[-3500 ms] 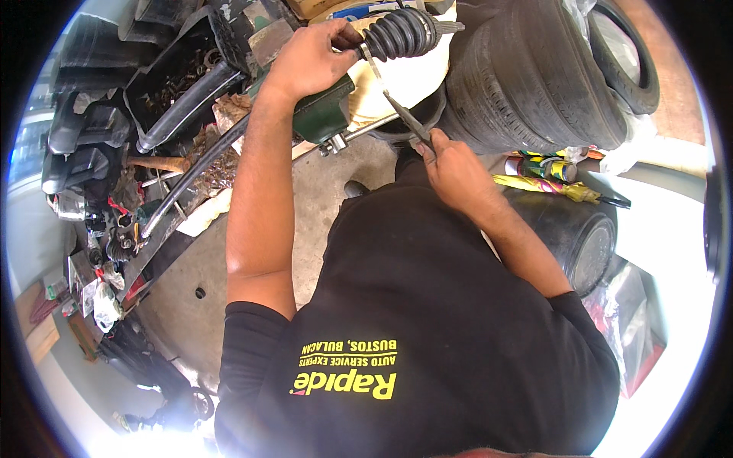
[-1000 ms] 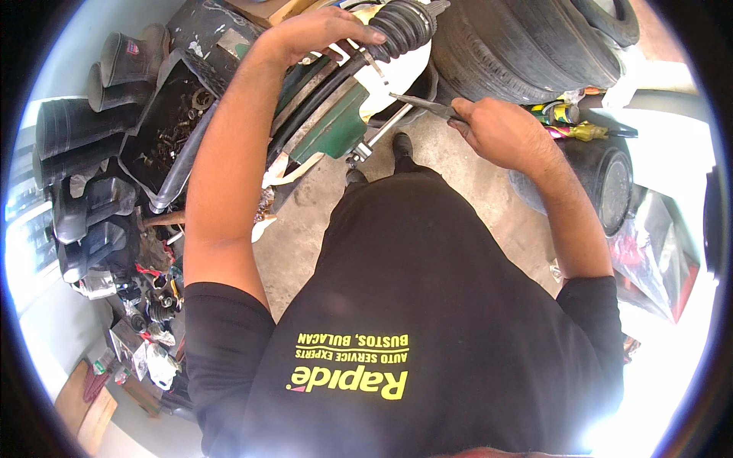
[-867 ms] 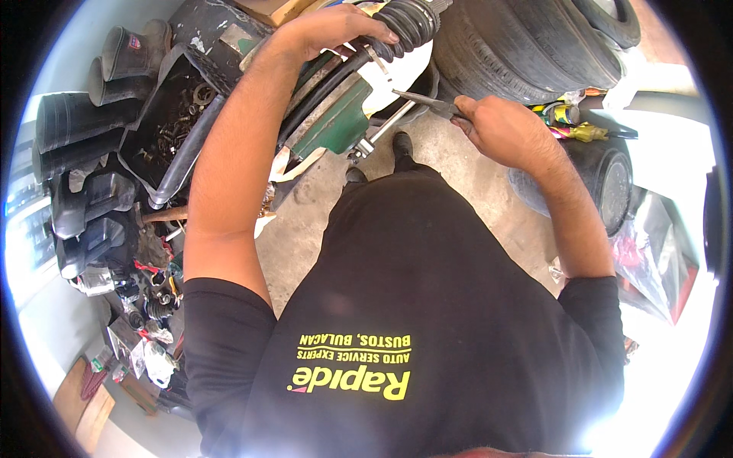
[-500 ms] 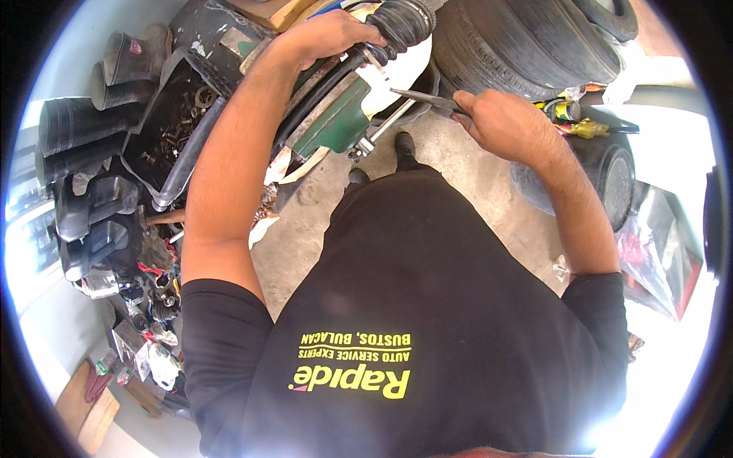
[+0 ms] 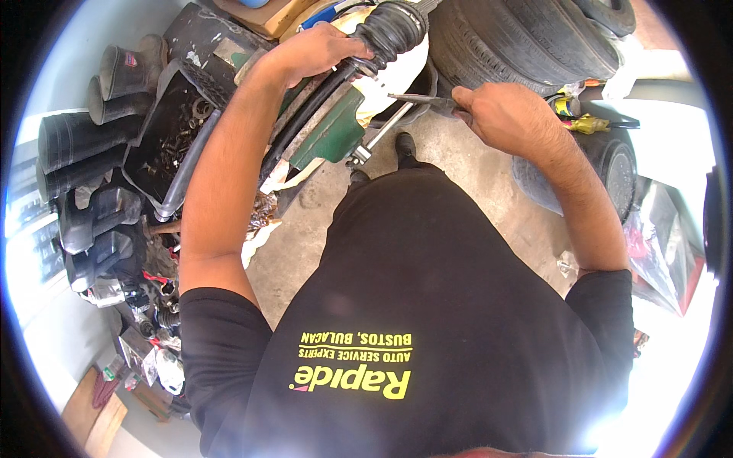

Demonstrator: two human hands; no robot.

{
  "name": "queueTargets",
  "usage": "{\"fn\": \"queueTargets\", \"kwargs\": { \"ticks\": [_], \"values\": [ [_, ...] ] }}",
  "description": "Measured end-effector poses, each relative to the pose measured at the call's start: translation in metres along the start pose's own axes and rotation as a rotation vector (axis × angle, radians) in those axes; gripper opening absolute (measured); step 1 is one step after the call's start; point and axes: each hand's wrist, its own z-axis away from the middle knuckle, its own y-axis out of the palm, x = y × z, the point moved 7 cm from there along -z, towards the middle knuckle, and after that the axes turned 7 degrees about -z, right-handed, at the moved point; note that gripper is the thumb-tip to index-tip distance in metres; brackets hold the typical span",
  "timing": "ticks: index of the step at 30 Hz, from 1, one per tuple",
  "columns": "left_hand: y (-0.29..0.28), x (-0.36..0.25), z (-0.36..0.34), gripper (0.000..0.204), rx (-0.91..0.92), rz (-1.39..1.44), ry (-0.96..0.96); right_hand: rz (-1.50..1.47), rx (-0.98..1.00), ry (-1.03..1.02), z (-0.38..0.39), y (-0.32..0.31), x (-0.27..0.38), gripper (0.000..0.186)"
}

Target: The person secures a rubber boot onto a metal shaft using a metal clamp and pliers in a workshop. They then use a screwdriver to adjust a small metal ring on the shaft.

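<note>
A drive axle with a ribbed black rubber boot (image 5: 389, 30) lies slantwise at the top centre, over a green bench vise (image 5: 328, 130). My left hand (image 5: 324, 52) is closed round the axle just below the boot's narrow end, and its fingertips are partly hidden. My right hand (image 5: 500, 114), to the right of the vise, grips a dark pointed tool that looks like long-nose pliers (image 5: 427, 99). The tool's tip points left toward the boot's narrow end, apart from it. Below the tip slants the vise's steel handle (image 5: 391, 124).
Stacked tires (image 5: 519, 46) stand at the back right, above a dark round container (image 5: 607, 172). On the left are a black bin (image 5: 164, 153) of metal parts, rubber boots (image 5: 76, 137) and loose parts. A wooden board (image 5: 259, 15) lies at the top.
The axle and its boot have shifted slightly left, with my left hand on them. My right hand has risen a little, still holding the pliers.
</note>
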Motion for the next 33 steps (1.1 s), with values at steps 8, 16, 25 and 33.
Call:
{"fn": "queueTargets", "kwargs": {
  "ticks": [8, 16, 25, 33],
  "values": [
    [-0.002, -0.014, 0.000, 0.031, -0.051, -0.234, 0.378, -0.046, 0.098, -0.002, -0.002, 0.004, 0.002, 0.025],
    [0.002, 0.001, -0.002, 0.029, -0.051, -0.105, 0.099, -0.150, 0.095, 0.078, 0.001, 0.024, 0.007, 0.027],
    [-0.001, 0.023, -0.006, 0.046, 0.023, -0.078, -0.136, -0.068, 0.096, 0.064, 0.006, 0.017, 0.001, 0.025],
    [-0.011, 0.014, 0.025, 0.025, -0.135, -0.100, 0.031, -0.084, -0.008, -0.037, 0.003, 0.020, 0.000, 0.020]
  ]
}}
